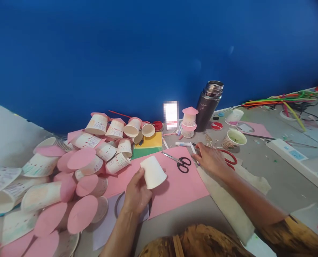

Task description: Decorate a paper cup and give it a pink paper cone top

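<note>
My left hand (139, 192) is closed around a plain white paper cup (154, 172), tilted with its wide rim down to the right, above a pink paper sheet (175, 200). My right hand (211, 159) reaches forward at the sheet's right edge, thumb and fingers closing on a slim white marker (193, 148). A white glue stick (182, 144) lies just beyond its fingertips. Black-handled scissors (184, 165) rest on the pink sheet between my hands. Red-handled scissors (230, 157) lie partly hidden behind my right hand.
Many decorated cups with pink cone roofs (81, 159) pile up on the left. Behind stand a stacked cup tower (189, 119) and an uncapped dark thermos (208, 107). At right are a cup of green liquid (235, 138), a power strip (295, 157) and colored pipe cleaners (279, 101).
</note>
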A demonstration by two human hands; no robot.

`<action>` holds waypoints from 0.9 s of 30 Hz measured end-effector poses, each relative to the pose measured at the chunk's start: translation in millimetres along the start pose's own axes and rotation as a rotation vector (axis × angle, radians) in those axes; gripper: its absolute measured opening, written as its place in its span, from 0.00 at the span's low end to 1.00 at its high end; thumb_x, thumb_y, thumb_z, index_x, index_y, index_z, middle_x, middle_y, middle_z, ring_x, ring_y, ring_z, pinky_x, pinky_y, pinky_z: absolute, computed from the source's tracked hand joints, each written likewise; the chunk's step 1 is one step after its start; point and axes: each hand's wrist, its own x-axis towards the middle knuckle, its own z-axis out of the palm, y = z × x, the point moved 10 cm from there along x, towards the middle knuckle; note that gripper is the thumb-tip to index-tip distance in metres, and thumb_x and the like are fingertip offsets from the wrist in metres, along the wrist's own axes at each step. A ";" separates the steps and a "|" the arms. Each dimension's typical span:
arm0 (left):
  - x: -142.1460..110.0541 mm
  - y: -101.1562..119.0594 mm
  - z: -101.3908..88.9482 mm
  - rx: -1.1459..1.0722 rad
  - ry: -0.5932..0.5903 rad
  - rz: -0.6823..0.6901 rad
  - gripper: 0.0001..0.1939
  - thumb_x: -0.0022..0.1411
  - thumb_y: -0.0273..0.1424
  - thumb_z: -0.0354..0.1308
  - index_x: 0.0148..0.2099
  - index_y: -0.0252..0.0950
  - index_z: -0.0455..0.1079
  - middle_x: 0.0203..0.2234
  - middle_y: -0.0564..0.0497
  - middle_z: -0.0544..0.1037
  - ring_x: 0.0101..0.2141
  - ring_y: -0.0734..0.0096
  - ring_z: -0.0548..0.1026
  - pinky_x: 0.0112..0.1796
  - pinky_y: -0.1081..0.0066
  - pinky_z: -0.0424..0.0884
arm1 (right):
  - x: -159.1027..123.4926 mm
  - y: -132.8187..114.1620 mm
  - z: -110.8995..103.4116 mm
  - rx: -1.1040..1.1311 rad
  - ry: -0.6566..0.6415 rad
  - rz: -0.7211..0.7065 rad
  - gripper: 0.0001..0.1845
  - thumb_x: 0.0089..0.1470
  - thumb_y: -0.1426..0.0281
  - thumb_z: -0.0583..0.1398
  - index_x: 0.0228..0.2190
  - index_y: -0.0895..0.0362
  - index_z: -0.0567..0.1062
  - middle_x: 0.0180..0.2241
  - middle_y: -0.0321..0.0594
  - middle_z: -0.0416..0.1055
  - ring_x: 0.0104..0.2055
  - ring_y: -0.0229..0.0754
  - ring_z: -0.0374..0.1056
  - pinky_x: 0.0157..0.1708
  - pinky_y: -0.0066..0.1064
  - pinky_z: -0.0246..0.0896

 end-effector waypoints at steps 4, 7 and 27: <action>-2.5 10.6 1.4 -0.121 -0.039 -0.016 0.25 0.62 0.40 0.62 0.57 0.32 0.71 0.43 0.38 0.83 0.46 0.43 0.81 0.45 0.51 0.79 | 0.8 -4.1 -4.3 0.008 -0.001 -0.051 0.11 0.64 0.60 0.57 0.40 0.54 0.74 0.38 0.43 0.81 0.39 0.50 0.76 0.31 0.32 0.48; -4.0 13.7 3.8 -0.152 -0.059 -0.020 0.27 0.63 0.40 0.61 0.60 0.31 0.68 0.41 0.38 0.83 0.43 0.46 0.82 0.42 0.53 0.80 | 3.1 -9.1 -9.3 -0.029 0.012 -0.082 0.11 0.63 0.61 0.58 0.38 0.54 0.76 0.38 0.43 0.81 0.39 0.50 0.75 0.31 0.33 0.47; -16.4 -43.9 29.6 0.217 -0.403 -0.230 0.26 0.52 0.37 0.71 0.51 0.31 0.73 0.34 0.41 0.82 0.35 0.52 0.83 0.32 0.68 0.71 | 28.5 -74.9 -17.1 0.021 -0.055 -0.240 0.11 0.64 0.65 0.55 0.38 0.52 0.78 0.40 0.41 0.81 0.43 0.47 0.75 0.34 0.31 0.55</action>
